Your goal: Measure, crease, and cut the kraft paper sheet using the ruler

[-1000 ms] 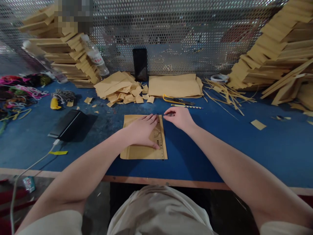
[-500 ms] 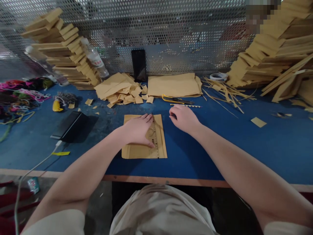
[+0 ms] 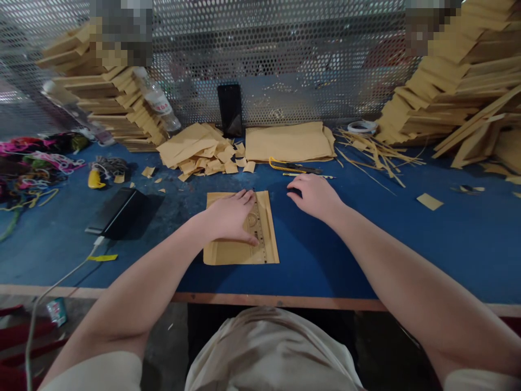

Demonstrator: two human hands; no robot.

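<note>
Two hands at centre frame: my left hand (image 3: pixel 228 218) lies open, pinning a ruler (image 3: pixel 258 231) to a brown sheet (image 3: pixel 234 253) on the desk (image 3: pixel 366 244); my right hand (image 3: pixel 314 196), open and empty, is just right of it, below a cutter (image 3: pixel 290 165).

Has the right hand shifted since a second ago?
Yes. The right hand has drawn away to the right from the top right corner of the sheet, which lies where it was; blue table now shows between them.
</note>
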